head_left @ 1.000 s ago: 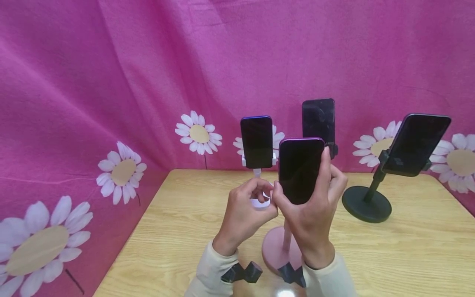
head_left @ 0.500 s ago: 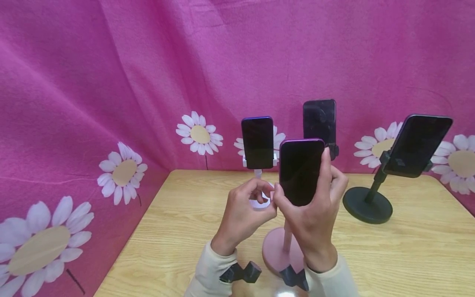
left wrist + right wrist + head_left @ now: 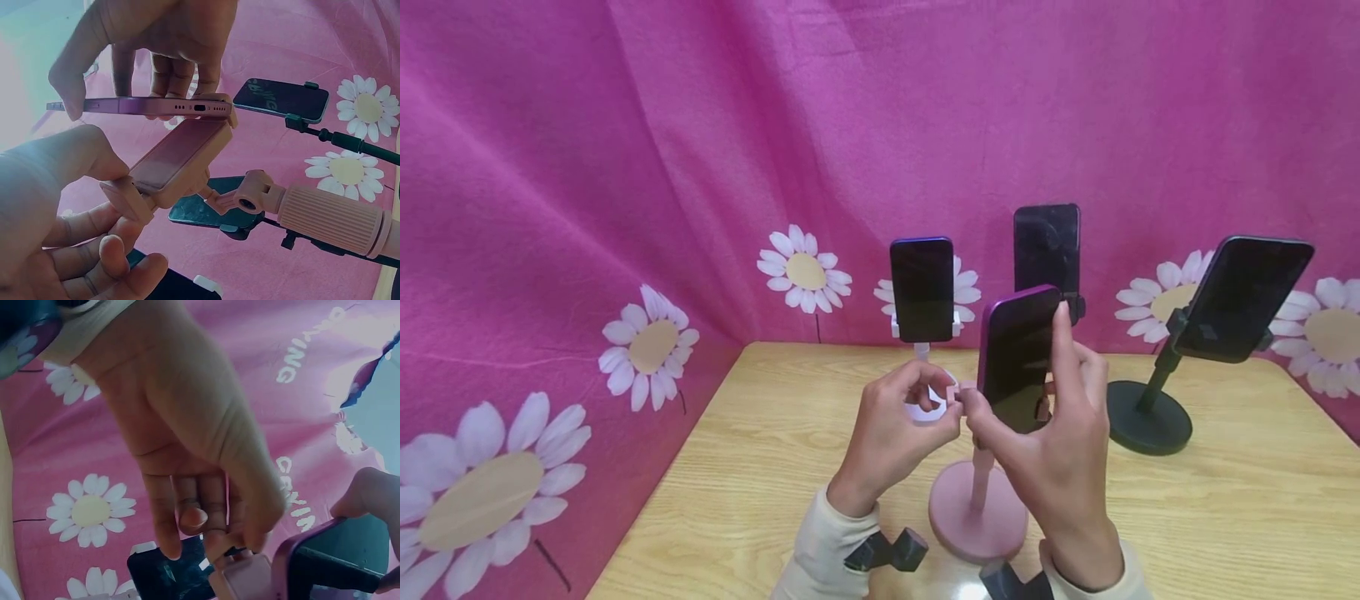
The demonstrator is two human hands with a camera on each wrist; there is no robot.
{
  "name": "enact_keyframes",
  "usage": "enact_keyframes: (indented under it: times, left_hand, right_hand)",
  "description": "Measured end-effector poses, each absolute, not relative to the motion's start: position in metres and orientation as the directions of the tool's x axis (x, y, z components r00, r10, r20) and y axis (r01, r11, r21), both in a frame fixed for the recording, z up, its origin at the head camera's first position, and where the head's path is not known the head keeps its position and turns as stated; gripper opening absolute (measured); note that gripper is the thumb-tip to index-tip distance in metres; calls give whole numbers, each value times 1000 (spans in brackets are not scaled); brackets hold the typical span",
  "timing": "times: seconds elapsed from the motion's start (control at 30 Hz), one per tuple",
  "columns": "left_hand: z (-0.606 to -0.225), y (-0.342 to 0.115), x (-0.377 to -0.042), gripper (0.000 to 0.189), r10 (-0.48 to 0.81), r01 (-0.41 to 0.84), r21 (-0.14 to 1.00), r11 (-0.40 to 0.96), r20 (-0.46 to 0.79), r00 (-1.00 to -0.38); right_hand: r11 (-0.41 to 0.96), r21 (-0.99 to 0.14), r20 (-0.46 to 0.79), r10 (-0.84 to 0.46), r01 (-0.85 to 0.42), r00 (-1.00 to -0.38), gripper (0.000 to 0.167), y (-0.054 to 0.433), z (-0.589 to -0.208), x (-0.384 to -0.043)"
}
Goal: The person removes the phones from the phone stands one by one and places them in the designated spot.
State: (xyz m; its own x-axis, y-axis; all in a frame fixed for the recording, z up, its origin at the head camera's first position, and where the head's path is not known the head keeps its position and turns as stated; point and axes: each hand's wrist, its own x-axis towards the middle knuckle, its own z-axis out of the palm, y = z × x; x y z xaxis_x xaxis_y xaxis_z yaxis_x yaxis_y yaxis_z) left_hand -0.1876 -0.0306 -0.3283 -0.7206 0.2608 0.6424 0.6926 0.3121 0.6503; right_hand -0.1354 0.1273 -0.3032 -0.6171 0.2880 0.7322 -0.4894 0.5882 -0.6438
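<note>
My right hand [image 3: 1045,450] grips a purple-edged smartphone [image 3: 1017,358] between thumb and fingers. The phone is turned at an angle, its right edge near one end of the pink phone stand's clamp [image 3: 181,156]. In the left wrist view the phone's far edge sits at the clamp's upper jaw, while its other edge stands away from the clamp plate. My left hand [image 3: 895,442] pinches the clamp's other jaw [image 3: 128,200] between thumb and fingers. The stand's round pink base [image 3: 977,521] rests on the table below both hands.
Behind are a blue-edged phone [image 3: 922,292] in a white stand and a black phone [image 3: 1047,250] in a dark holder. At the right a tilted phone [image 3: 1243,300] sits on a black stand [image 3: 1150,421]. A pink flowered cloth [image 3: 700,167] hangs behind the wooden table [image 3: 722,467].
The phone has turned from facing me squarely, and its left edge has swung off the clamp. My right hand has shifted slightly right with it. My left hand has stayed about still.
</note>
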Motion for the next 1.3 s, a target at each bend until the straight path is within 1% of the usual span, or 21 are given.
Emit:
enact_keyframes:
  times: [0.1,0.43,0.73,0.9,1.13,1.3]
  left_hand:
    - [-330,-29,-188,24,257,695,646,316,647,-718]
    - [-329,-26,-186,21,251,715,608,345,674,-695]
    - [-328,-25,-184,26,260,689,634,351,640,-723]
    - [-328,-24,-184,27,264,683,633,364,633,-728]
    - [-326,-24,-183,29,265,682,631,370,632,-729]
    - [-327,-24,-183,26,264,692,624,362,643,-718]
  right_hand:
    - [580,-652,723,282,-488,-631,104,129,-301,-133]
    - [572,-628,748,259,-527,-611,103,129,-301,-131]
    - [595,-595,774,241,-541,-586,104,127,-302,-132]
    - [587,-592,781,248,-552,-574,104,126,-303,-133]
    - [570,-615,760,246,-544,-602,102,126,-302,-131]
    - [559,-595,785,246,-578,-569,103,128,-300,-129]
